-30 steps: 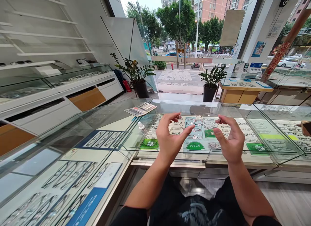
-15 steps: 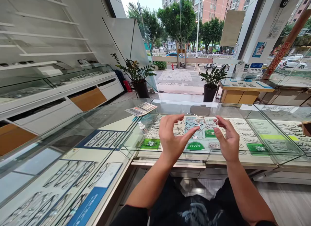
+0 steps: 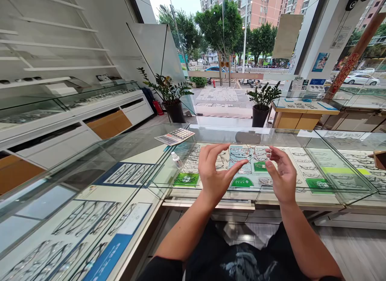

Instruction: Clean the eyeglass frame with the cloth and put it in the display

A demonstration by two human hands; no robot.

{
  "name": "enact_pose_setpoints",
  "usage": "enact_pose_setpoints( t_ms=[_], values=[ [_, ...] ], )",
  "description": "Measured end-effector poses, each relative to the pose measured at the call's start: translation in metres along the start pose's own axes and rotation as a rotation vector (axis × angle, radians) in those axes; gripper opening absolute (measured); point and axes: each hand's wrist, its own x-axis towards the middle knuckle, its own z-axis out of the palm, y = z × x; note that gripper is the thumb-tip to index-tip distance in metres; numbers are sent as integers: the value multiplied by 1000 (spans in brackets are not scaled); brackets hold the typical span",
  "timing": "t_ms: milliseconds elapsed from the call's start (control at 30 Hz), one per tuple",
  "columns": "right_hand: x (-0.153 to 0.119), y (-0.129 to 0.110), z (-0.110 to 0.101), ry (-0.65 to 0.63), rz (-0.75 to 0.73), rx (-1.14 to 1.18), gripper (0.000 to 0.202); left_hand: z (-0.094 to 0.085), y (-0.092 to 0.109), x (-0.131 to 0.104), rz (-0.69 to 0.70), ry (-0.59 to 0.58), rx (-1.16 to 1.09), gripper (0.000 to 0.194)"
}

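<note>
A pair of thin-rimmed eyeglasses (image 3: 247, 151) is held up between my two hands over the glass counter. Its fine frame blends with the frames displayed underneath, so its outline is hard to make out. My left hand (image 3: 212, 168) is at the left side of the glasses, thumb and fingers curved around that side with a gap between them. On the other side, my right hand (image 3: 282, 172) pinches the right end between thumb and fingers. A small white bottle (image 3: 177, 160) stands on the glass left of my left hand.
The glass display counter (image 3: 211, 130) spans the front, with several eyeglass frames and green cards (image 3: 319, 185) inside. A printed leaflet (image 3: 175, 137) lies on top. At left, another display section (image 3: 132, 216) holds more frames. Two potted plants (image 3: 175, 100) stand beyond the counter.
Both hands stay almost in place, with the eyeglasses still between them. Only a very slight shift of the hands and view shows.
</note>
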Motion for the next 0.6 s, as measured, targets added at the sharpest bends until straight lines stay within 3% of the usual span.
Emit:
enact_pose_setpoints(
  t_ms=[133,200,433,600],
  values=[
    [0,-3,1,10,-56,-31,37,1,-3,-2,-35,-1,-31,49],
    [3,-5,4,34,-117,-70,35,4,-8,-4,-116,-27,-78,47],
    [20,-14,21,79,-434,-315,32,20,-33,-20,-679,-148,-401,47],
    [21,-12,25,114,-490,-399,34,23,-40,-27,-744,-140,-476,53]
  ],
)
